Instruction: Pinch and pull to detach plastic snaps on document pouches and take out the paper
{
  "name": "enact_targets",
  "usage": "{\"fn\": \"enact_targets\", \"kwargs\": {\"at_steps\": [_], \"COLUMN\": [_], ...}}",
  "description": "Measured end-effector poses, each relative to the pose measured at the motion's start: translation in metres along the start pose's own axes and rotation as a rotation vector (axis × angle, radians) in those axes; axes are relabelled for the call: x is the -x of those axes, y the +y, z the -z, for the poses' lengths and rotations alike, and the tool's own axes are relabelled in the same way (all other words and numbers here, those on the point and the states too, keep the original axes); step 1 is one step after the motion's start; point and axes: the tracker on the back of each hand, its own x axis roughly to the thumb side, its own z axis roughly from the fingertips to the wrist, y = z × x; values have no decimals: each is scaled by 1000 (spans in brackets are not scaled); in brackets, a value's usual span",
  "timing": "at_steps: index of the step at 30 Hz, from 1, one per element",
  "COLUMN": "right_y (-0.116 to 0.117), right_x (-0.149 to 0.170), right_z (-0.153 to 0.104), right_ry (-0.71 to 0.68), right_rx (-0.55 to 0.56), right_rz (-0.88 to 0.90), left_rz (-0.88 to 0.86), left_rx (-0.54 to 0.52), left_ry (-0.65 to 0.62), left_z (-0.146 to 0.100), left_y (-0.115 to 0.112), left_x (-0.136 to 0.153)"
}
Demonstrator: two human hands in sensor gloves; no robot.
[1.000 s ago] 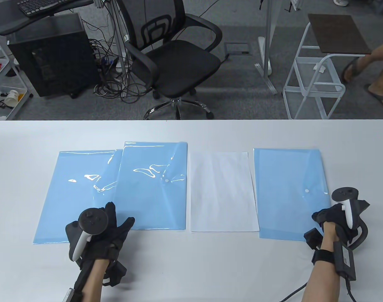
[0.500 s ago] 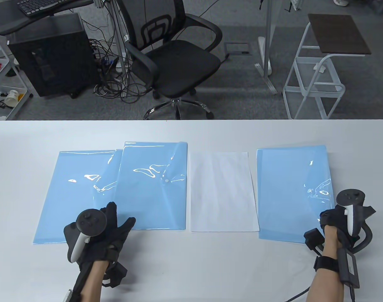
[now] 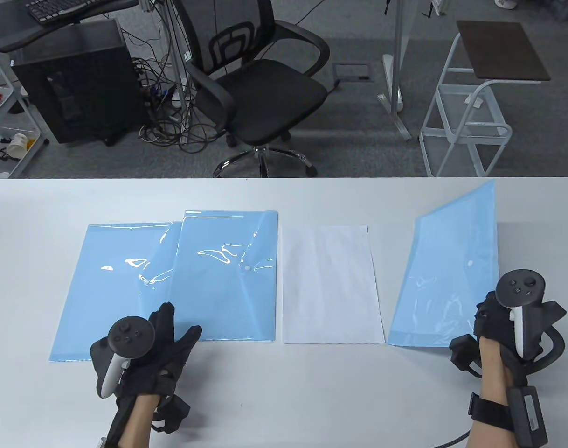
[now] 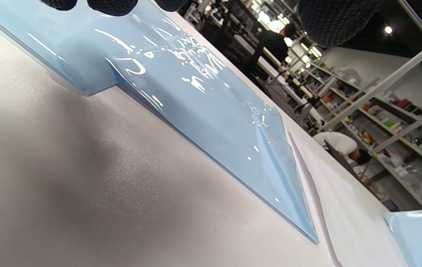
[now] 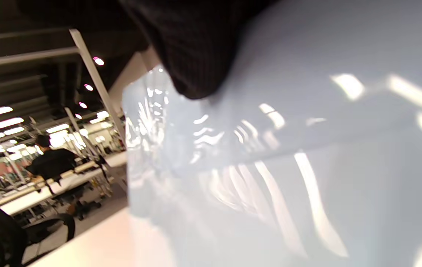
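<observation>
Surroundings: black office chair (image 3: pixel 260 88) beyond the far edge of the table (image 3: pixel 284 396), dark computer tower (image 3: pixel 74 79) and a tangle of cables at far left, keyboard (image 3: pixel 65 8) on a dark shelf above the tower, white rack with a brown top (image 3: pixel 498 49) at far right
In the way: nothing over the paper or the two flat pouches; snap of the left pouch hard to make out under the glare
Pouches, count: three, all blue plastic
Left pouch (image 3: pixel 111 289): flat on the table, its right edge tucked under the middle pouch
Middle pouch (image 3: pixel 228 280): flat, white snap (image 3: pixel 247 268) visible, just beside the paper
Right pouch (image 3: pixel 447 275): tilted, right side lifted off the table, near left corner low by the table, white snap (image 3: pixel 470 263) visible
Paper, count: one white sheet (image 3: pixel 330 284), flat on the table between middle and right pouch, apart from the right one
Hands, count: two, in black gloves with trackers
Left hand (image 3: pixel 144 345): fingers (image 3: pixel 165 317) stretched and relaxed, resting on the near edges of the left and middle pouches, grasping nothing
Right hand (image 3: pixel 503 326): at the near right edge of the right pouch, fingers clamped on this edge, thumb pressed on the plastic in the right wrist view
Background people: two persons seen far off in the wrist views, blurred
</observation>
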Motion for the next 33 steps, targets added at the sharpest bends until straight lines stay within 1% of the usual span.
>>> {"fn": "enact_targets", "kwargs": {"at_steps": [7,12,15,19,21,23,26,28,29,31,33], "right_y": [-44,-70,-79,-79,-72,-59,-32,-4,2,25,43], "right_x": [-29,-44,-48,-53,-55,-58,-62,-68,-69,-75,-79], "right_z": [-44,-83,-102,-126,-135,-142,-149,-152,-153,-155,-157], "right_ry": [-141,-269,-315,-394,-436,-472,-520,-564,-571,-615,-648], "right_rx": [164,260,265,188,120,35,-79,-188,-210,-273,-303], "right_rz": [-49,38,116,302,400,514,653,748,761,791,805], "left_rz": [-19,-33,-30,-43,-46,-49,-52,-53,-53,-52,-56], "left_rx": [-13,-22,-28,-34,-35,-36,-36,-37,-37,-34,-29], "left_ry": [-32,-42,-43,-43,-42,-40,-35,-33,-31,-25,-17], "left_z": [-9,-12,-12,-13,-13,-14,-15,-15,-15,-15,-14], "left_y": [4,6,7,9,10,10,11,11,11,11,11], "left_x": [-2,-3,-2,0,1,0,0,0,0,1,2]}}
